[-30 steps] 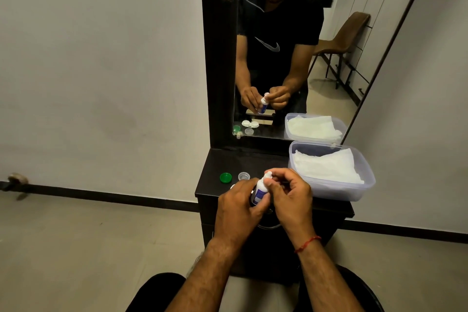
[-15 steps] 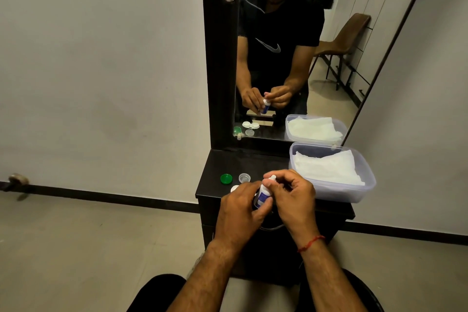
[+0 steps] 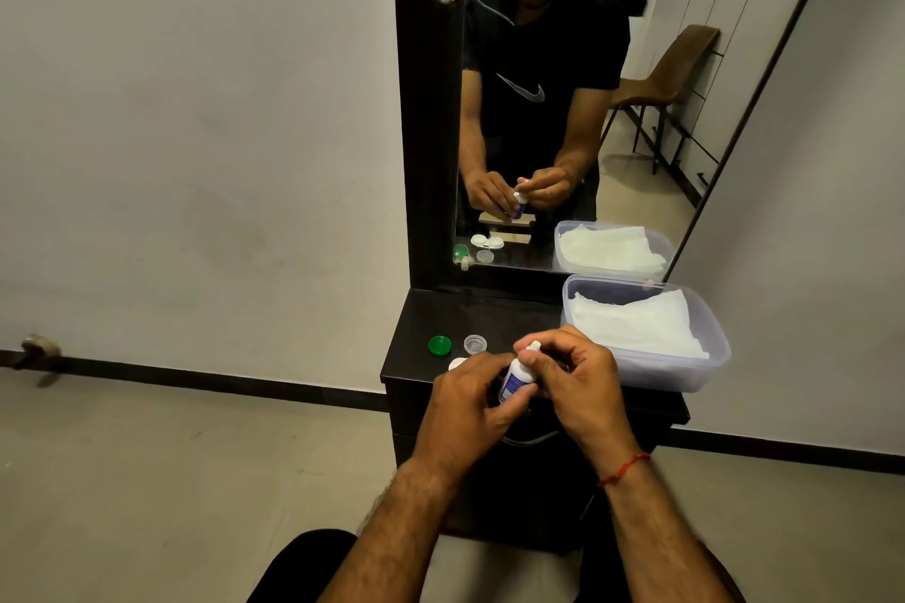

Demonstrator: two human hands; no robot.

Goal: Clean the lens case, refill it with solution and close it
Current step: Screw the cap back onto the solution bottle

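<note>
Above the table's [image 3: 431,309] near edge, left hand [image 3: 470,402] grips the solution bottle [image 3: 514,377]; right hand [image 3: 578,387] pinches its white tip.

Pale wall [image 3: 196,137]; beige floor [image 3: 171,480]; dark dressing table [image 3: 465,309] under tall mirror [image 3: 651,191]; brown chair [image 3: 680,64] reflected.

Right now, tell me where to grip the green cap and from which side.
Pinch the green cap across its round rim from straight above: it lies flat and low on the dresser top. Take it front and back, since the clear cap sits close on its right.
</note>
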